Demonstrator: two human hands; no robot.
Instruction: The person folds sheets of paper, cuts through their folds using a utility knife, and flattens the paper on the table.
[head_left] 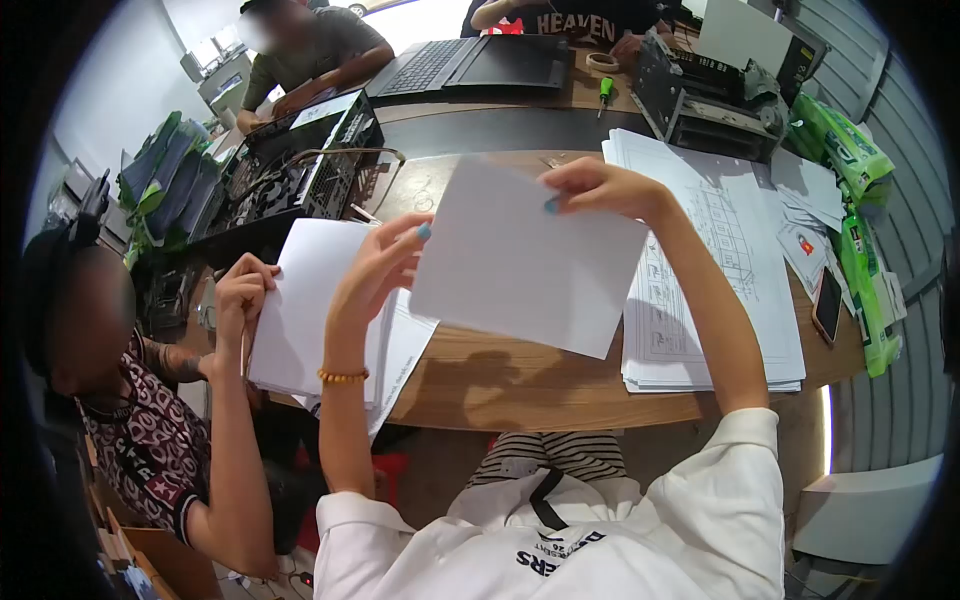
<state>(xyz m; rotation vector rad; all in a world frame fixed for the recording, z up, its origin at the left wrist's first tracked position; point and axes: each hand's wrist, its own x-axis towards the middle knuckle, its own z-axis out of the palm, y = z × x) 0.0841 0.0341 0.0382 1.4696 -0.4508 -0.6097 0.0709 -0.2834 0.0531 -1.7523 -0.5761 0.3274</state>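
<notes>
We are holding a blank sheet (525,262) up over the wooden table (520,385), left hand (370,275) and right hand (600,187) each pinching an edge to keep it flat; beside us, a neighbour's hand (240,295) is gripping another paper stack (305,310).

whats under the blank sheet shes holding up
Under the blank sheet, held by both hands, lie the wooden table and an edge of the stack of printed drawings; anything directly beneath is covered.
</notes>
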